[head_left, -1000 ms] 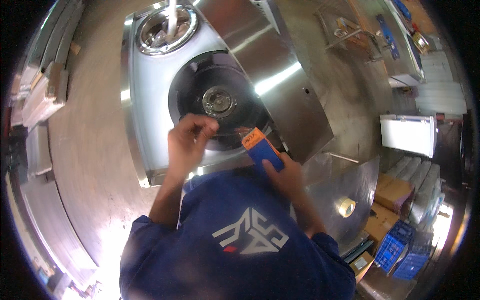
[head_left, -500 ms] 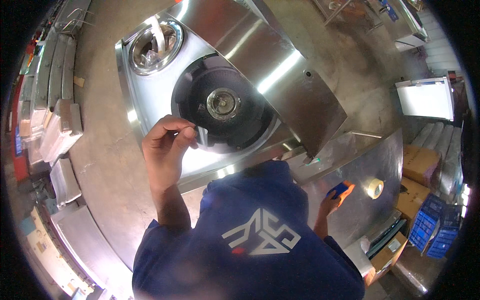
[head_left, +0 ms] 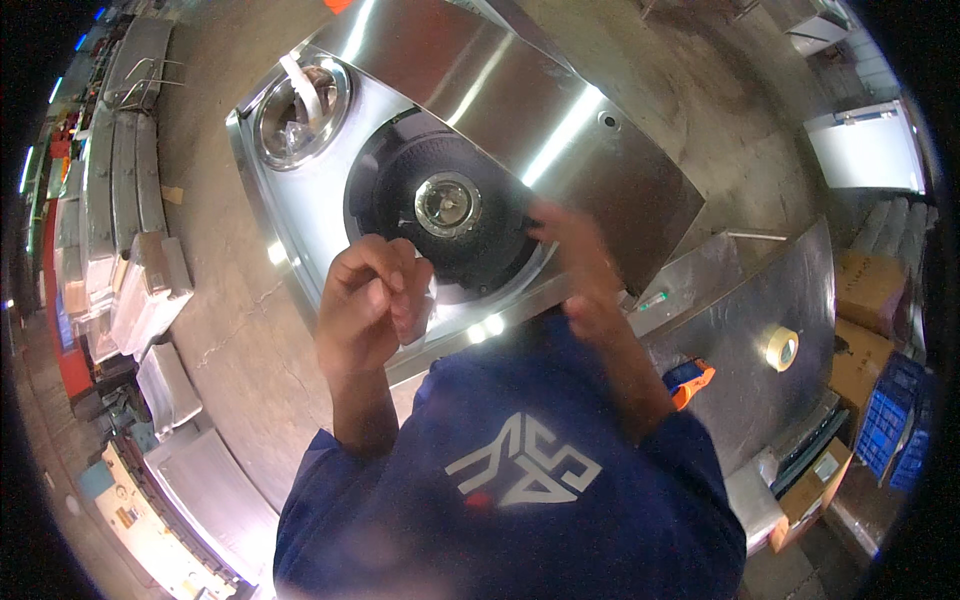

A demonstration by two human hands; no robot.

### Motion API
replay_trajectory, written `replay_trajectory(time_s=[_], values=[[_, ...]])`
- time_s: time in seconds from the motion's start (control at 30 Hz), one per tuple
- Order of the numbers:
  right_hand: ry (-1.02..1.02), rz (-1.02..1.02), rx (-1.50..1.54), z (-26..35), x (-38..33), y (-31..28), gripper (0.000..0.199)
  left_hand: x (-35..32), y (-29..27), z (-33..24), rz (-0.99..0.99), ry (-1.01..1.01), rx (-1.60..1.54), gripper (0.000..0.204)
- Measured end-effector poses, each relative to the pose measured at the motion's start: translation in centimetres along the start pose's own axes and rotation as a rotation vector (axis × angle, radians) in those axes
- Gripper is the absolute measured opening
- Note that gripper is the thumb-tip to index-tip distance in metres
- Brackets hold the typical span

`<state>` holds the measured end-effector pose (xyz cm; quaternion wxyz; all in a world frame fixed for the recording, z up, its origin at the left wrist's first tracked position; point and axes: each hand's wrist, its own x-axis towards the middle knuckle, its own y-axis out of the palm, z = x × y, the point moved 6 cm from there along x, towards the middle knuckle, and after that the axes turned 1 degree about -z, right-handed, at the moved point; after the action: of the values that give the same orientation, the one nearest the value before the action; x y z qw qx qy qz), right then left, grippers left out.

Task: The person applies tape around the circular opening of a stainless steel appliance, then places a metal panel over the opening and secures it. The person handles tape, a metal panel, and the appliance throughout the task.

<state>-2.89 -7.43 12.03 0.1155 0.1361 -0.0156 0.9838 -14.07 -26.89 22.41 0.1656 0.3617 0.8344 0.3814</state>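
The left hand (head_left: 372, 292) is curling closed, pinching a scrap of clear film (head_left: 418, 318) at the front edge of the steel stove top (head_left: 300, 200), while the blurred right hand (head_left: 580, 262) is hovering beside the black burner (head_left: 445, 205), its grip impossible to tell, and an orange-and-blue tool (head_left: 688, 380) is lying on the steel bench (head_left: 760, 300).

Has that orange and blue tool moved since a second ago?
Yes. The orange and blue tool has left the right hand by the black burner and now lies on the steel side table.
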Motion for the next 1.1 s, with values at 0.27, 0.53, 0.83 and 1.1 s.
replay_trajectory(time_s=[0.27, 0.53, 0.83, 1.1], values=[[0.418, 0.586, 0.924, -0.6, 5.4, 12.6, 0.051, -1.2, -1.5, 0.1, -0.001, 0.021, -0.387, 0.016], [0.746, 0.096, 0.678, -8.5, 4.7, 9.9, 0.017, -2.5, -12.7, -0.5, -0.777, 0.275, 0.571, 0.021], [0.396, 0.095, -0.651, -18.7, 7.0, 8.0, 0.019, 2.8, -23.6, 6.6, -1.080, 0.100, 1.716, 0.023], [0.628, 0.271, -0.871, -25.4, 7.2, 9.6, 0.015, 4.8, -28.7, 10.1, -0.663, -0.189, 2.271, 0.022]])
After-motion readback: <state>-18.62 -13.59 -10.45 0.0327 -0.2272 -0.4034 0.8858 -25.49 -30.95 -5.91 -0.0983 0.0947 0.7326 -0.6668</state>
